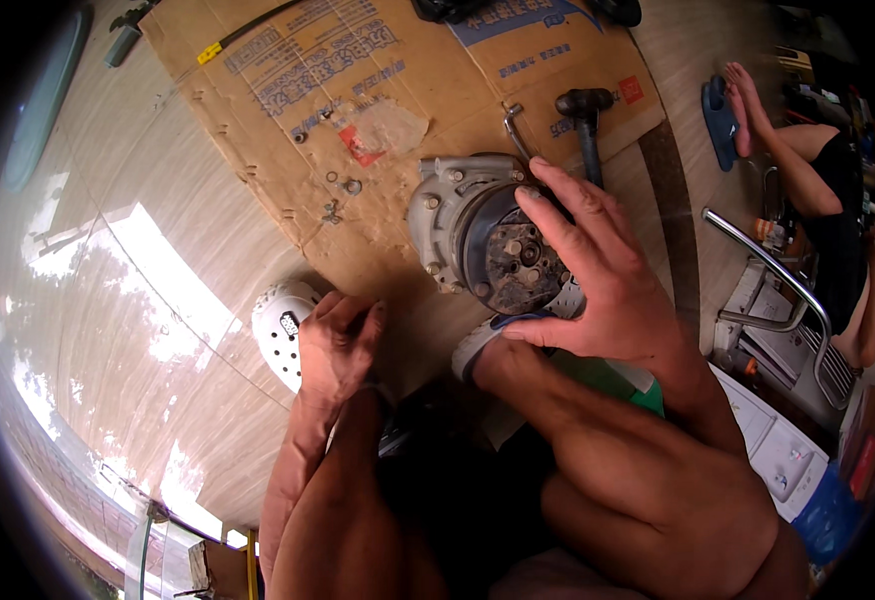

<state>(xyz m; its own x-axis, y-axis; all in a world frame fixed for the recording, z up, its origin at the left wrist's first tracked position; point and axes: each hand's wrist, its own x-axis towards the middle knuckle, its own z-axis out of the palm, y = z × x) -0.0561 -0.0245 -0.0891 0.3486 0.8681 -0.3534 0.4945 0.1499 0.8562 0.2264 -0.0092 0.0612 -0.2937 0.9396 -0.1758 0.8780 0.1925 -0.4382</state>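
Head view: a sheet of brown cardboard [222, 115] lay on the pale floor [237, 440], and a round grey metal housing with a dark pulley [492, 245] rested at its near edge, pulley face up and a little tilted toward the person. The right grip [602, 275] was spread wide over the right side of that pulley, thumb below and fingers above; whether the fingertips pressed on it could not be told. The left grip [340, 335] was curled, fingertips close together, above the white shoe [282, 330] off the cardboard's left near corner; whether it held anything small could not be made out. Beyond the housing lay a bent metal wrench [513, 130], its lower end near the right fingers. A black hammer [585, 103] sat near the right near corner, handle pointing toward the person. Along the left edge were scattered a dark bolt [299, 137], a metal ring [353, 187] and a small metal fitting [332, 212]. A cable with a yellow end [209, 52] lay by the far left corner. Off the right edge, another person's bare foot was beside a blue sandal [718, 125].
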